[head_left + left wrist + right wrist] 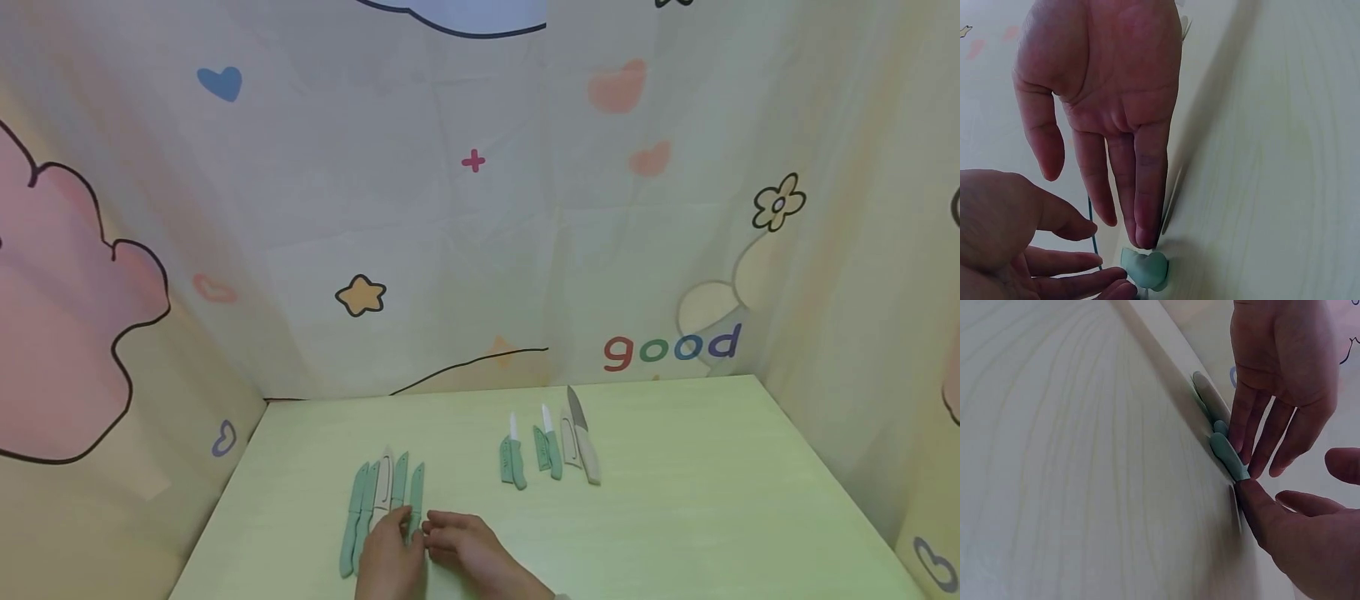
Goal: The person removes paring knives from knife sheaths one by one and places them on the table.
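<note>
Several sheathed knives lie side by side in a row on the table's left half, most of them green, such as the green knife [352, 517] at the far left. Among them is a beige knife [383, 479]. My left hand [392, 557] is over the handles at the right of this row, its fingers fairly straight. Facing it, my right hand [474, 546] has its fingertips beside the rightmost green knife [417, 490]. In the right wrist view, fingertips of both hands are right at a green handle [1227, 453], with no finger curled round it.
On the right, two green-handled knives [518, 465] [556, 454] with white blades lie beside green sheaths [506, 461] [542, 448]. A larger knife [589, 454] with a beige handle lies next to its pale sheath [570, 440]. A printed curtain [420, 208] stands behind the pale table [675, 517].
</note>
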The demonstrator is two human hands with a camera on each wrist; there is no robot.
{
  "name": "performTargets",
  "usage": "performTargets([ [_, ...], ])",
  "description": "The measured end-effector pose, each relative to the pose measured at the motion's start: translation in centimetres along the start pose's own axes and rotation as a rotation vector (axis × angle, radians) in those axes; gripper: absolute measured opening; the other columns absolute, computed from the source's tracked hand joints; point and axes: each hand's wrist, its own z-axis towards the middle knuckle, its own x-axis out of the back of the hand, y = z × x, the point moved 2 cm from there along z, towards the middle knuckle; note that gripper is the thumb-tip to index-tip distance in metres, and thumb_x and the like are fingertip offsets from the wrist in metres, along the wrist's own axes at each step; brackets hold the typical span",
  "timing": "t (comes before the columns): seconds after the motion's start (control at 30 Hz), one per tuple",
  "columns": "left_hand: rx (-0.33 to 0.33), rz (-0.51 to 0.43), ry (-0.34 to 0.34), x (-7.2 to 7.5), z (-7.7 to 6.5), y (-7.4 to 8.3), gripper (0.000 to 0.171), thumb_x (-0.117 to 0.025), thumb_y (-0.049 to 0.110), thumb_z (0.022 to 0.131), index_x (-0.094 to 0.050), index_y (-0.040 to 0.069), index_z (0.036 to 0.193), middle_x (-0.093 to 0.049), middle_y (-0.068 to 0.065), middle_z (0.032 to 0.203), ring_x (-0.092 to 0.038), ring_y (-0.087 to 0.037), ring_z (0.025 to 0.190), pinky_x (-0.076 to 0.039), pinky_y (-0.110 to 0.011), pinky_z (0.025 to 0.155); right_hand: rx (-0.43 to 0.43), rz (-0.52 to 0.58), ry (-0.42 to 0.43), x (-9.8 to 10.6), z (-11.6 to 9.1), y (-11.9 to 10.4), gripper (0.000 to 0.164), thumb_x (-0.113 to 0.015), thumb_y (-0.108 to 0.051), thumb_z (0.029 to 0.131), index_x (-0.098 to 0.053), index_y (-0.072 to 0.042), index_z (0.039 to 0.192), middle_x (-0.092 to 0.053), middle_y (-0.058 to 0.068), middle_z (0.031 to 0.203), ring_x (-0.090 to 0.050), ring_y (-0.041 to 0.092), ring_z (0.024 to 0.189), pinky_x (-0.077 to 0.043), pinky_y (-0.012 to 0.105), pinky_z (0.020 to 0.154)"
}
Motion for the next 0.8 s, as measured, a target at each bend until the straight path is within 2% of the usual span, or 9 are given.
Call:
performTargets([
  [0.07, -0.008, 0.006, 0.014, 0.06, 0.00, -0.01, 0.041, -0.063, 0.010, 0.088, -0.057, -0.004, 0.125, -0.063, -0.019, 0.116, -0.058, -0.032, 0.101, -0.052, -0.049, 0.087, 0.005, -0.013, 0.002, 0.03, 0.08, -0.07, 0.045, -0.056, -0.005, 0.091, -0.048, 0.015, 0.131, -0.058, 0.024, 0.127, -0.060, 0.022, 0.104, -0.052, 0.043, 0.096],
  [0.23, -0.027, 0.007, 0.039, 0.16, -0.04, 0.09, 0.041, -0.066, 0.008, 0.086, -0.057, -0.004, 0.125, -0.066, -0.015, 0.108, -0.059, -0.023, 0.087, -0.053, -0.046, 0.079, 0.013, -0.020, -0.007, 0.10, 0.18, -0.13, 0.044, -0.055, -0.003, 0.092, -0.047, 0.016, 0.131, -0.056, 0.026, 0.128, -0.059, 0.023, 0.105, -0.050, 0.044, 0.098],
  [0.43, 0.041, -0.027, 0.007, -0.22, 0.39, 0.16, 0.041, -0.064, 0.004, 0.086, -0.058, -0.002, 0.125, -0.067, -0.013, 0.103, -0.056, -0.018, 0.077, -0.052, -0.042, 0.072, 0.016, -0.024, -0.010, 0.23, 0.21, -0.12, 0.043, -0.055, -0.003, 0.092, -0.048, 0.015, 0.130, -0.057, 0.026, 0.127, -0.059, 0.024, 0.107, -0.050, 0.044, 0.098],
  [0.63, 0.065, -0.053, 0.027, -0.47, 0.76, 0.10, 0.044, -0.064, 0.000, 0.082, -0.059, 0.000, 0.126, -0.069, -0.013, 0.106, -0.058, -0.017, 0.077, -0.052, -0.039, 0.072, 0.039, -0.031, -0.017, 0.55, 0.22, -0.06, 0.040, -0.053, -0.002, 0.092, -0.050, 0.015, 0.128, -0.058, 0.026, 0.125, -0.058, 0.027, 0.108, -0.052, 0.041, 0.096],
  [0.8, 0.070, -0.096, 0.095, -0.40, 0.70, 0.13, 0.046, -0.069, 0.000, 0.079, -0.060, 0.001, 0.124, -0.071, -0.010, 0.100, -0.060, -0.019, 0.082, -0.053, -0.043, 0.076, 0.051, -0.018, -0.018, 0.75, 0.21, 0.01, 0.040, -0.053, -0.001, 0.092, -0.050, 0.017, 0.127, -0.059, 0.028, 0.123, -0.059, 0.029, 0.107, -0.052, 0.042, 0.096],
])
